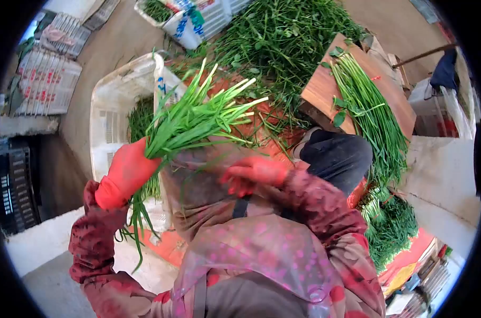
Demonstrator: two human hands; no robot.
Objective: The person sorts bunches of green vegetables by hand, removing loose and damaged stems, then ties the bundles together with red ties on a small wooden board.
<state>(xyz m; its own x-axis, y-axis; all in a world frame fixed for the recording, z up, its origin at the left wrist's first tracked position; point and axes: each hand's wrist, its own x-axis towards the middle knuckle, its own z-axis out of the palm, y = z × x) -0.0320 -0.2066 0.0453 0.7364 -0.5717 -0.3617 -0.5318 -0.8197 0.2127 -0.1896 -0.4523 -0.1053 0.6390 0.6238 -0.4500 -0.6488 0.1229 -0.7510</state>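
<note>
Bunch of greens (201, 116) fans out from the left hand (128, 172) — clasped around it beside the white crate (107, 108). The right hand (257, 172) hovers near, over the lap — too blurred to tell its hold.

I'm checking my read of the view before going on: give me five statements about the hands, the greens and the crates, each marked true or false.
1. The left hand holds a green bunch. True.
2. The right hand is bare. False: the right hand wears a reddish glove.
3. A long bundle lies across the wooden board. True.
4. The white crate nearest the left hand is empty. False: loose greens show inside that white crate.
5. A black crate stands near the picture's left edge. True.
</note>
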